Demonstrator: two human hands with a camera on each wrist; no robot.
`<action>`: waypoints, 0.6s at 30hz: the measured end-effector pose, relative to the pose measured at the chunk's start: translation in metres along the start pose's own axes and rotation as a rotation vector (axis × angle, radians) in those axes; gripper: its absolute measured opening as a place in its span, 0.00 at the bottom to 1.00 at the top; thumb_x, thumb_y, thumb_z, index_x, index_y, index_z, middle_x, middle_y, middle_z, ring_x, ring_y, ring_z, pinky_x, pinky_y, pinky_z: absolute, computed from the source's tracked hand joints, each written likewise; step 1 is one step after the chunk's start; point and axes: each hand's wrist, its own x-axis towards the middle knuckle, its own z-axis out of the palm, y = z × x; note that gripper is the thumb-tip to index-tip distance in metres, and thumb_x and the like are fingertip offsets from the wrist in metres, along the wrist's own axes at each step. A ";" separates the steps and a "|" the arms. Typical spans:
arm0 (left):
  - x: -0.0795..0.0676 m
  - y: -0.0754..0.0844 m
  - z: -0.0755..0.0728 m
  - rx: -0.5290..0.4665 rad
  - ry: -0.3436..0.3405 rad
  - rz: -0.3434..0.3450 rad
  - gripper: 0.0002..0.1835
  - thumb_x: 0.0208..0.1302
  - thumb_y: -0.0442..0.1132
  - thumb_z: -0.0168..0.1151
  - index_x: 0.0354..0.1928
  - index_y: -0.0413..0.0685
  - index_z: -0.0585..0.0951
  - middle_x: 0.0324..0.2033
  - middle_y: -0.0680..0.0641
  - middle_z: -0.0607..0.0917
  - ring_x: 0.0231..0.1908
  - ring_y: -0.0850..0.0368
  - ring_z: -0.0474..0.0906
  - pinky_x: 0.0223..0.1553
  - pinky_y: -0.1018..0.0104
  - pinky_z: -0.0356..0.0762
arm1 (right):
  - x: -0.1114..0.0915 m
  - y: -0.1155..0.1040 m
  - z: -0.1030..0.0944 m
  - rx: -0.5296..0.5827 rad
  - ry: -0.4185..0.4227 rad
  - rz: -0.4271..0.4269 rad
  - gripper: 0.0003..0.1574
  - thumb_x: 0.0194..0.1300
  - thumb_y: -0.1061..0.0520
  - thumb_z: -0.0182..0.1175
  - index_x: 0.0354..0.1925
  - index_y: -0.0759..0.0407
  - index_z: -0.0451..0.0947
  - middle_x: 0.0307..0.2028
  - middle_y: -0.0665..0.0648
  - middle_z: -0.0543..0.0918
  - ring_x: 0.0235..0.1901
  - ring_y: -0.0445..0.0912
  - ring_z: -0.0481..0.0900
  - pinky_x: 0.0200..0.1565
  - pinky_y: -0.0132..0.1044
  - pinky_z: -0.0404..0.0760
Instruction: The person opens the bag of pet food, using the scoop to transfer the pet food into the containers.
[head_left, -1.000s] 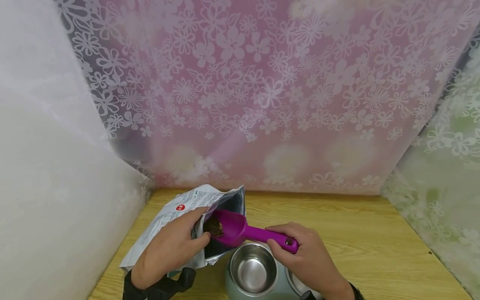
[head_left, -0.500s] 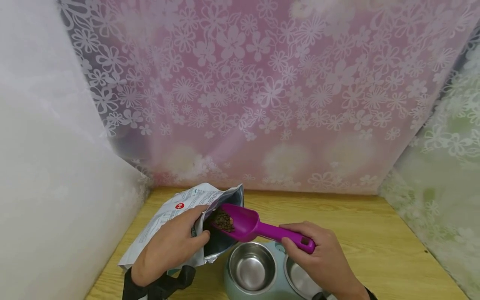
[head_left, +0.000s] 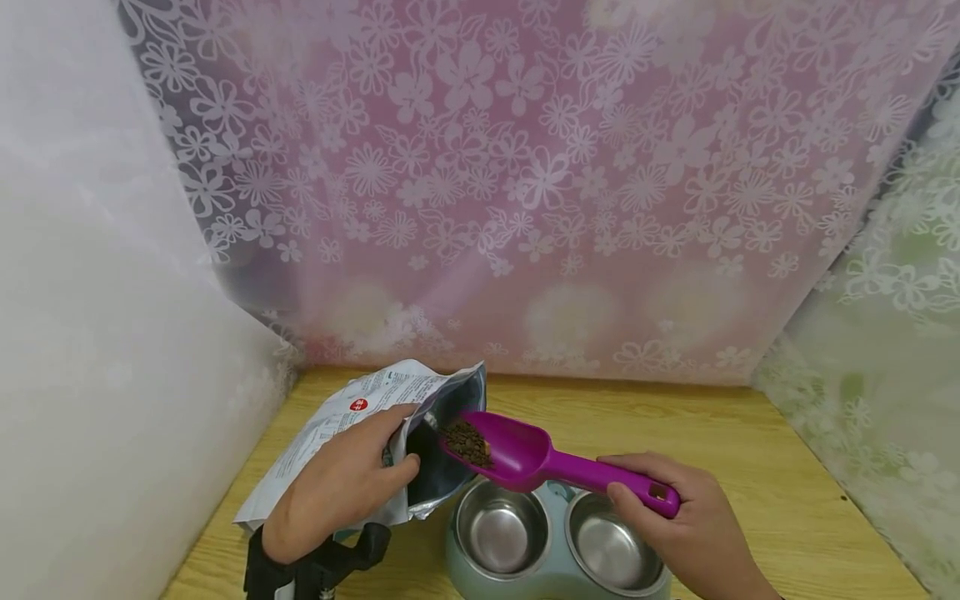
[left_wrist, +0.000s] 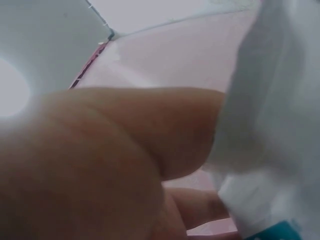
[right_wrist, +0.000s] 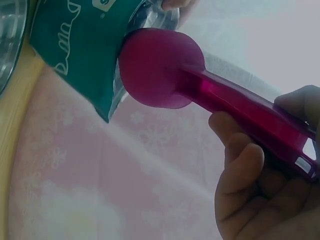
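Note:
My right hand grips the handle of a magenta scoop, thumb along its top. Small brown kibble lies in the scoop's front end, which overlaps the mouth of a foil-lined bag in the head view. My left hand holds that bag by the edge of its opening, thumb at the near rim and fingers over the white printed side. The bag leans with its mouth facing right. In the right wrist view its green face shows beside the underside of the scoop. The inside of the bag is mostly in shadow.
A pale green double feeder with two steel bowls stands below the scoop: a left bowl and a right bowl. The wood-grain table extends to the right. A pink floral curtain hangs behind.
My right hand has drawn the scoop rightward, partly out of the bag, and more kibble shows in it. The right bowl has come further into sight. My left hand keeps its hold.

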 end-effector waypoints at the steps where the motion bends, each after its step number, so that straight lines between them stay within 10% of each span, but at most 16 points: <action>1: 0.000 0.000 0.000 0.001 0.000 -0.003 0.29 0.64 0.51 0.57 0.68 0.66 0.66 0.54 0.61 0.74 0.43 0.62 0.72 0.43 0.59 0.69 | -0.002 0.001 -0.004 -0.008 -0.008 0.023 0.12 0.62 0.54 0.66 0.45 0.42 0.83 0.36 0.43 0.84 0.28 0.42 0.78 0.27 0.35 0.78; 11: -0.001 0.001 0.001 0.011 -0.006 -0.007 0.32 0.64 0.52 0.57 0.70 0.63 0.65 0.60 0.58 0.72 0.53 0.57 0.73 0.48 0.56 0.70 | -0.028 0.032 -0.053 -0.093 -0.082 0.172 0.13 0.65 0.56 0.63 0.48 0.50 0.82 0.27 0.51 0.79 0.14 0.41 0.65 0.16 0.34 0.66; 18: -0.001 0.001 0.001 0.019 -0.007 0.005 0.31 0.63 0.51 0.57 0.69 0.61 0.66 0.61 0.58 0.71 0.56 0.57 0.72 0.50 0.56 0.69 | -0.036 0.057 -0.049 -0.053 -0.189 0.163 0.13 0.66 0.56 0.61 0.49 0.53 0.81 0.35 0.49 0.84 0.23 0.41 0.75 0.24 0.33 0.72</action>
